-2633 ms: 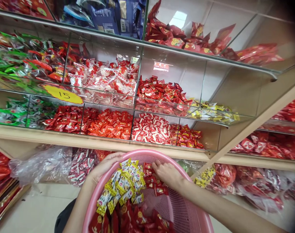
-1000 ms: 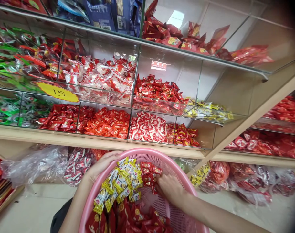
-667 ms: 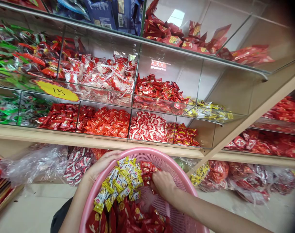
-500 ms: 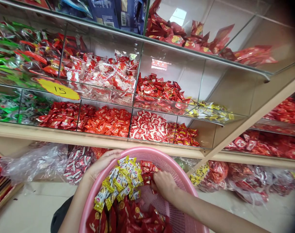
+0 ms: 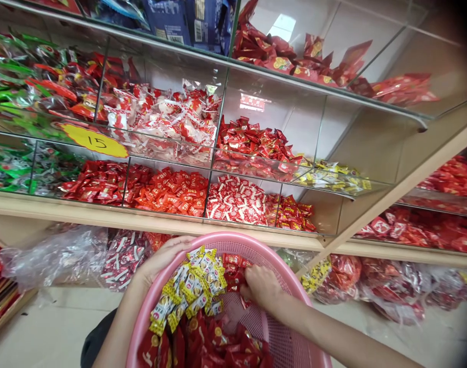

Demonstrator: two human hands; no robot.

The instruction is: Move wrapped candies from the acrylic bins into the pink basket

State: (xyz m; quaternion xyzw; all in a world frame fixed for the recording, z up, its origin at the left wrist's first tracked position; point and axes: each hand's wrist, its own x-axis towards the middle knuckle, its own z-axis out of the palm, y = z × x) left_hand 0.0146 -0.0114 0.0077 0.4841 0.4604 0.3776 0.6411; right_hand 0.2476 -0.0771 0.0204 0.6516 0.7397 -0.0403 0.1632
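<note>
A pink plastic basket (image 5: 225, 237) with a perforated wall is in front of me, below the shelves. My left hand (image 5: 166, 260) is closed on its left rim. Inside the basket, my right hand (image 5: 263, 289) is curled into a closed grip at the small red-wrapped candies (image 5: 234, 268); its fingertips are partly hidden. Left of these lies a heap of yellow-and-white wrapped candies (image 5: 195, 283). Larger dark red packets (image 5: 218, 342) with orange pictures fill the near part. Bare basket floor shows between the heaps.
Glass-fronted shelves (image 5: 214, 220) of sorted wrapped candies rise ahead, with a yellow price tag (image 5: 95, 140) reading 15. A slanting wooden post (image 5: 371, 214) stands right. Clear bags of candy (image 5: 390, 286) and a crumpled plastic bag (image 5: 57, 255) lie under the bottom shelf.
My right hand has shifted very slightly to the right beside the small red candies. The left hand and the basket stay nearly in place.
</note>
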